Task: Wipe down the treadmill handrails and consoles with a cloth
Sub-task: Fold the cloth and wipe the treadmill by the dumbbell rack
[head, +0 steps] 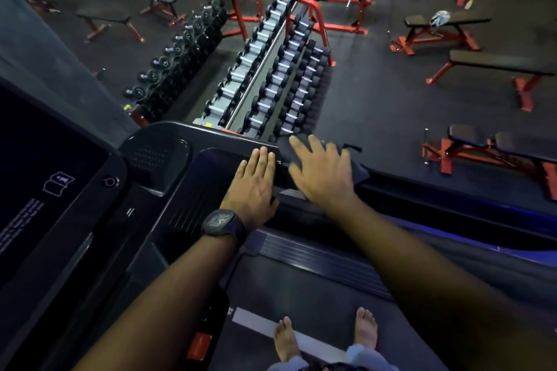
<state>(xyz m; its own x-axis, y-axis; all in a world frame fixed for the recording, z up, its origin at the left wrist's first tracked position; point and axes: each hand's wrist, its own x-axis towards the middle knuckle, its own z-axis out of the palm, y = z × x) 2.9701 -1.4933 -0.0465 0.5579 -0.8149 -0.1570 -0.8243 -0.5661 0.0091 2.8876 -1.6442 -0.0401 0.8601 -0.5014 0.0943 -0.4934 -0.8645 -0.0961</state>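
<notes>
Two hands flat on the treadmill console [168,159], fingers straight: the left hand [253,187] rests bare on the tray, the right hand [322,172] is spread on the dark cloth [360,169] at the left's 2 o'clock. Dumbbell rack [271,69] sits at 12 o'clock.

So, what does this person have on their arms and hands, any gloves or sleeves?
No gloves, and no sleeves in view: both forearms are bare. The left hand has a watch at its wrist, dark all over, with a rounded-square case and a wide strap. The right hand and its wrist wear nothing; no rings show on either.
</notes>
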